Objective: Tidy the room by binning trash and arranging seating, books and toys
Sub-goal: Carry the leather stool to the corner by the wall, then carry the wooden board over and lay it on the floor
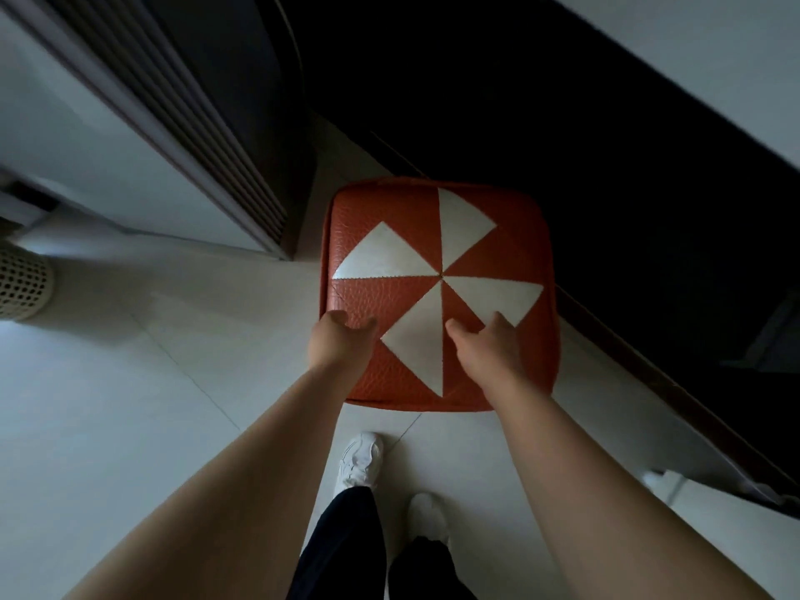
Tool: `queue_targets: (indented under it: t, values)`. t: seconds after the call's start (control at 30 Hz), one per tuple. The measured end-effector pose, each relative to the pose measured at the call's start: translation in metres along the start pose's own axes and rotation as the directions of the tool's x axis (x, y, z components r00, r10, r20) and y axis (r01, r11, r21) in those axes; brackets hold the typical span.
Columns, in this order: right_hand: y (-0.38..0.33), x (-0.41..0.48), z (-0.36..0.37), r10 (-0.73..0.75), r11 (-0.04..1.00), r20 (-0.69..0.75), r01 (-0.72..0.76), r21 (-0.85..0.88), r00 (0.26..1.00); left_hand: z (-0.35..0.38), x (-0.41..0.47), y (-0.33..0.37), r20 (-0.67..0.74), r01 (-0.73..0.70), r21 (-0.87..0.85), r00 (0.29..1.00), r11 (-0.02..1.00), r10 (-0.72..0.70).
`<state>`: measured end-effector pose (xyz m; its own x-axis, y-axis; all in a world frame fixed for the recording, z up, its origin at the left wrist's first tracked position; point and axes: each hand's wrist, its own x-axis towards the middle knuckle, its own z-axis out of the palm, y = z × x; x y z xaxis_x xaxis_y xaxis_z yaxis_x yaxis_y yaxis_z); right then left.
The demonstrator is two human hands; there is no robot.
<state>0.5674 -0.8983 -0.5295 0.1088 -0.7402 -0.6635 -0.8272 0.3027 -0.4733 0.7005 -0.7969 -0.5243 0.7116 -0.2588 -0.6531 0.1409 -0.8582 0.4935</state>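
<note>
Square orange pouffe (439, 292) on the pale tiled floor (130, 383), mid-scene, topped with a white pinwheel of four triangles stitched into pebbled leather. Right side close against a long dark piece of furniture (562, 145) running from far left to near right; far left corner near the foot of a tall dark slatted unit (242, 136). Above the near half of the cushion, both hands spread. Left hand (342, 339) at the near left edge, fingers parted and curved, gripping nothing; contact with the leather not clear. Right hand (485, 344) over the near right part, thumb out, fingers loose, also empty; touching or just above, hard to say. Bare forearms reaching in from the near edge. Below, two white trainers (361, 463) and dark trouser legs on the tiles just near of the pouffe. At the far left edge, a pale perforated basket (21, 283), well apart.
</note>
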Motion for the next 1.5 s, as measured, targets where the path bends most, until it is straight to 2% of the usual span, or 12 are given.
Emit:
queue_targets:
  t: [0.07,0.2,0.33,0.43,0.63,0.8,0.93,1.03,1.13,1.17,1.5]
  values:
    - [-0.01,-0.016,-0.004,-0.049,0.999,0.02,0.05,-0.009,0.999,-0.01,-0.015,0.003,-0.012,-0.014,-0.029,1.0,0.999,0.013]
    - [-0.038,-0.073,-0.02,-0.167,0.985,0.119,0.17,-0.013,0.979,-0.051,-0.072,0.0,-0.044,0.051,-0.22,0.997,0.974,-0.062]
    - [-0.076,-0.146,-0.042,-0.273,0.961,0.207,0.275,0.019,0.939,-0.109,-0.135,0.002,-0.07,0.048,-0.501,0.993,0.864,-0.096]
    - [-0.1,-0.199,-0.05,-0.341,0.938,0.258,0.346,0.028,0.904,-0.156,-0.179,-0.002,-0.091,0.04,-0.633,0.988,0.773,-0.126]
    - [-0.149,-0.31,-0.044,-0.475,0.871,0.368,0.485,0.072,0.799,-0.252,-0.265,-0.02,-0.192,-0.04,-0.772,0.966,0.634,-0.174]
    - [-0.183,-0.406,-0.018,-0.571,0.794,0.464,0.599,0.105,0.677,-0.325,-0.33,-0.053,-0.276,-0.136,-0.869,0.932,0.475,-0.237]
    - [-0.193,-0.476,0.016,-0.599,0.754,0.533,0.644,0.125,0.598,-0.374,-0.38,-0.101,-0.326,-0.189,-0.899,0.892,0.396,-0.313]
    - [-0.19,-0.547,0.05,-0.626,0.7,0.601,0.698,0.151,0.497,-0.411,-0.422,-0.16,-0.365,-0.242,-0.911,0.851,0.334,-0.379]
    - [-0.182,-0.611,0.071,-0.619,0.678,0.639,0.722,0.141,0.456,-0.435,-0.453,-0.211,-0.386,-0.28,-0.917,0.809,0.285,-0.444]
    - [-0.174,-0.639,0.089,-0.62,0.659,0.661,0.738,0.147,0.422,-0.447,-0.47,-0.239,-0.397,-0.302,-0.915,0.786,0.267,-0.473]
    - [-0.097,-0.823,0.197,-0.553,0.603,0.797,0.777,0.18,0.244,-0.516,-0.58,-0.42,-0.429,-0.399,-0.895,0.654,0.198,-0.623]
